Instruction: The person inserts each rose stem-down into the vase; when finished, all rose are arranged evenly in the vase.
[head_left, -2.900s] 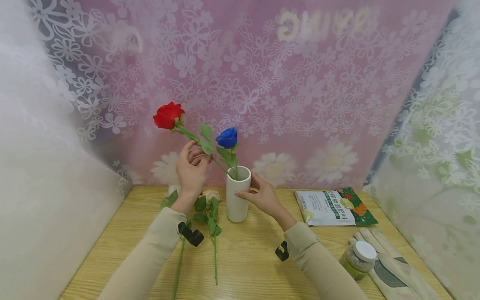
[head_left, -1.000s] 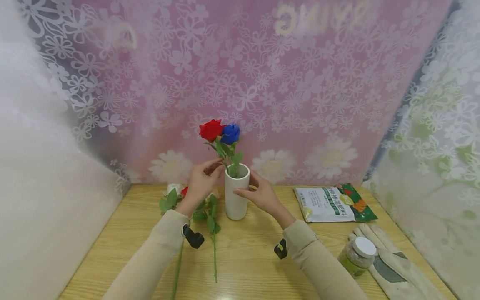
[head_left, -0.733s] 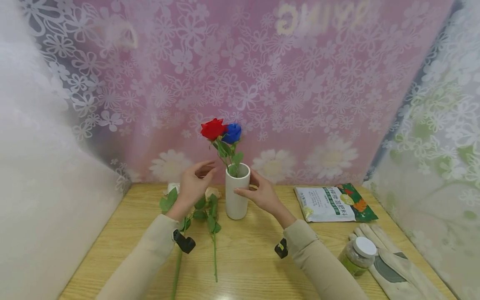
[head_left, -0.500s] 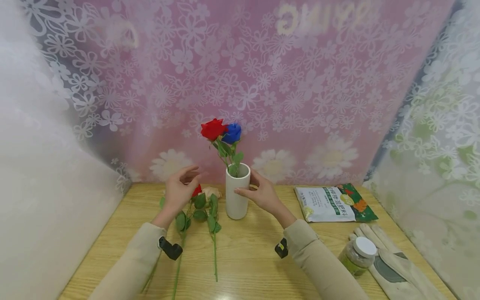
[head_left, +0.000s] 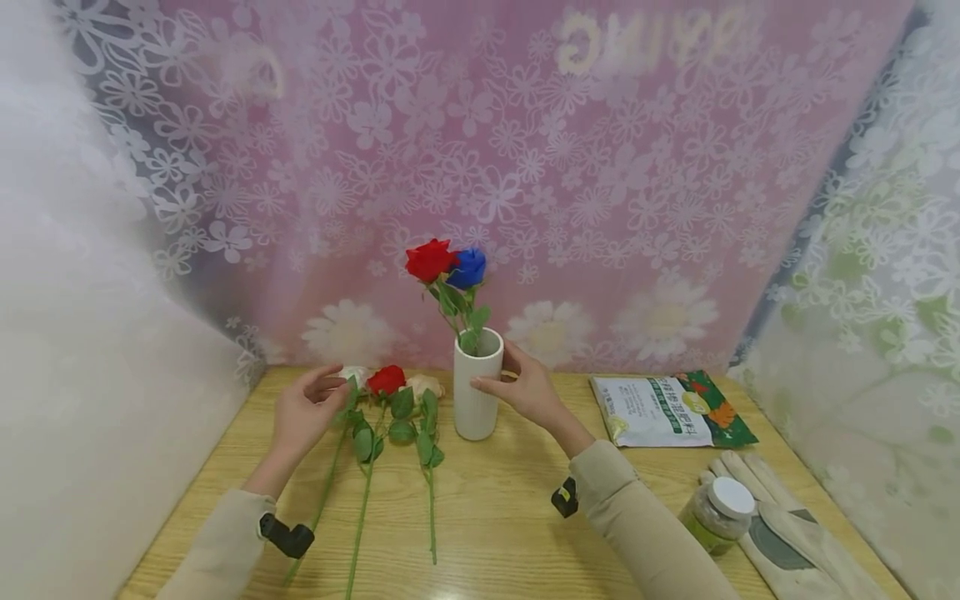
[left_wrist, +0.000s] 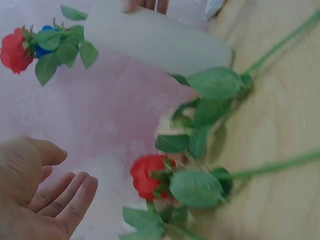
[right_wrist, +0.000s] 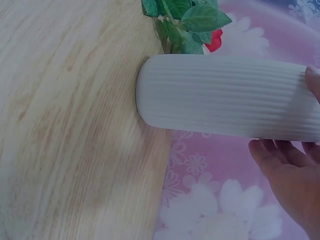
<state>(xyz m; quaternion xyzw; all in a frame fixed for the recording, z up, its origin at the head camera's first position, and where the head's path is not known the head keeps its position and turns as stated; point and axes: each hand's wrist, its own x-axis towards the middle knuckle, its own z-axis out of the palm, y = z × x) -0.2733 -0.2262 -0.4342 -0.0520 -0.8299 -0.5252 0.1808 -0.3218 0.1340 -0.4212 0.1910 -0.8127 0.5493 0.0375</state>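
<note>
A white ribbed vase (head_left: pixel 476 400) stands upright on the table, and my right hand (head_left: pixel 528 390) grips it near the top, thumb in front and fingers behind. In the vase lean a red rose (head_left: pixel 431 261) and a blue rose (head_left: pixel 469 268). My left hand (head_left: pixel 309 408) hovers at the left with relaxed fingers, holding nothing, close to a white rose (head_left: pixel 352 377). Beside that lie another red rose (head_left: pixel 386 380) and a cream rose (head_left: pixel 425 387), their stems toward me. The left wrist view shows the left palm (left_wrist: pixel 30 195) empty next to the lying red rose.
At the right lies a white and green fertilizer bag (head_left: pixel 671 410). Nearer to me stand a clear jar with a white lid (head_left: pixel 730 497) and a pair of pale work gloves (head_left: pixel 787 537). A pink floral curtain (head_left: pixel 525 167) hangs behind the wooden table (head_left: pixel 495 533).
My left hand brought the red rose into the vase beside the blue one, let go of its stem and moved left and down toward the lying roses. My right hand stays on the vase.
</note>
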